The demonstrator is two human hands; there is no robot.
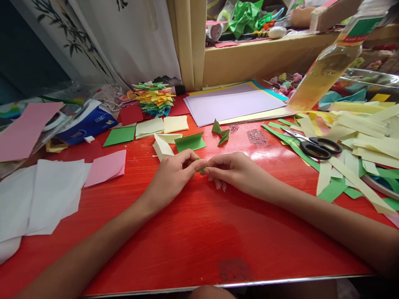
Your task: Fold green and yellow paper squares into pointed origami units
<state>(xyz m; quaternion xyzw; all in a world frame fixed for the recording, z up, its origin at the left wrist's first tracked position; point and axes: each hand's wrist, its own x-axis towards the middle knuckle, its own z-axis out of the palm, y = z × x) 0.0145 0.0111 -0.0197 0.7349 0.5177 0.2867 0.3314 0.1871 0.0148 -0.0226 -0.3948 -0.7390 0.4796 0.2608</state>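
Tabletop (174, 249), red and glossy, seen from above the worker's forearms. We find the small green piece (201, 169) near its middle, pinched between the thumbs and fingers of both hands; the fingertips cover most of it, so we cannot make out its full shape. The left hand (176, 171) grasps one side, the right hand (237, 168) the other.

Just beyond the fingers we note three neighbours: a cream folded paper (163, 148), partly hidden by the left hand; a creased green paper (191, 142); and a twisted green fold (221, 133) with raised points. Farther left lie a pink paper (106, 168), white sheets (56, 199) and a blue packet (87, 124). Behind the creased papers we see a green stack (120, 136), cream slips (150, 127) and a tall, many-coloured pile of folded pieces (154, 99).

The right side is the crowded one — paper strips (364, 128), cream and green, spread close to the right forearm, with black-handled scissors (307, 139) lying among them. A bottle of pale yellow liquid (327, 70) stands behind, beside the large lilac sheet (233, 104) — it appears slanted in our view.
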